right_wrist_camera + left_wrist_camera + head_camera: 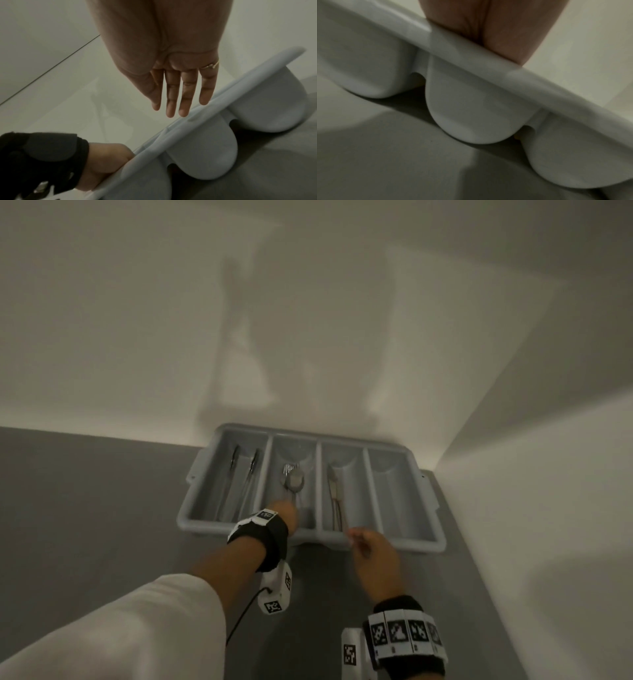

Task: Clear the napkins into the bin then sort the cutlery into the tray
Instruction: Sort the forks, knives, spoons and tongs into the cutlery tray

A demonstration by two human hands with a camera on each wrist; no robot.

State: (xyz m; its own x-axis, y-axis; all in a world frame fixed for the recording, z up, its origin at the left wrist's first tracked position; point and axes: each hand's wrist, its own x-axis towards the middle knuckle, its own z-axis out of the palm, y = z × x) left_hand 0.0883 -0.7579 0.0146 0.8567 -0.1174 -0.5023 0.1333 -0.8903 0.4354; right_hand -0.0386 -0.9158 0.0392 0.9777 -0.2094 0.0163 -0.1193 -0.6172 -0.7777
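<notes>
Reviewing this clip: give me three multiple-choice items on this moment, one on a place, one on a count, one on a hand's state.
1. Where does the left hand reach?
A. second compartment from the left
B. rightmost compartment
C. the counter beside the tray

2. How many compartments has the cutlery tray?
A. two
B. four
C. six

3. How is the right hand?
A. gripping a knife
B. fist closed
C. fingers straight, holding nothing

Answers: 1 A, the head view shows it in there by the spoon; 2 B, three dividers; 3 C, the right wrist view shows straight, bare fingers.
</notes>
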